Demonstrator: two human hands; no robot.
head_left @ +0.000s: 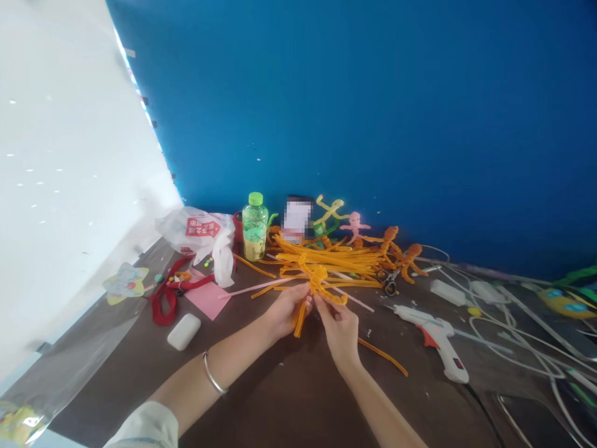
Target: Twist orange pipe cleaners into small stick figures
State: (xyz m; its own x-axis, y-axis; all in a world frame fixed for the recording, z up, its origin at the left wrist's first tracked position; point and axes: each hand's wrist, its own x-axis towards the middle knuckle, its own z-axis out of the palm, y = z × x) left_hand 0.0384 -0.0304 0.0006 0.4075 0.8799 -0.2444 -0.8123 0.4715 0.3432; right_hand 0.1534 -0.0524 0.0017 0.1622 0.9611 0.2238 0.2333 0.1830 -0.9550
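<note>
Between my two hands is an orange pipe-cleaner figure (319, 279), with a rounded twisted body and loose strands hanging below. My left hand (290, 310) is closed on its lower strands. The fingers of my right hand (339, 320) pinch the figure's right side, near a curled strand. Just behind them lies a large heap of orange pipe cleaners (345, 258). A single orange pipe cleaner (385, 356) rests on the dark table beyond my right wrist. The exact spot under my fingertips is hidden.
Right of my hands lie a white glue gun (436, 339), scissors (388, 280) and tangled white cables (508, 336). On the left are an earphone case (184, 331), pink paper (209, 297), a red strap (164, 305), a plastic bag (198, 230) and a green-capped bottle (255, 227). Finished figures (356, 227) stand behind.
</note>
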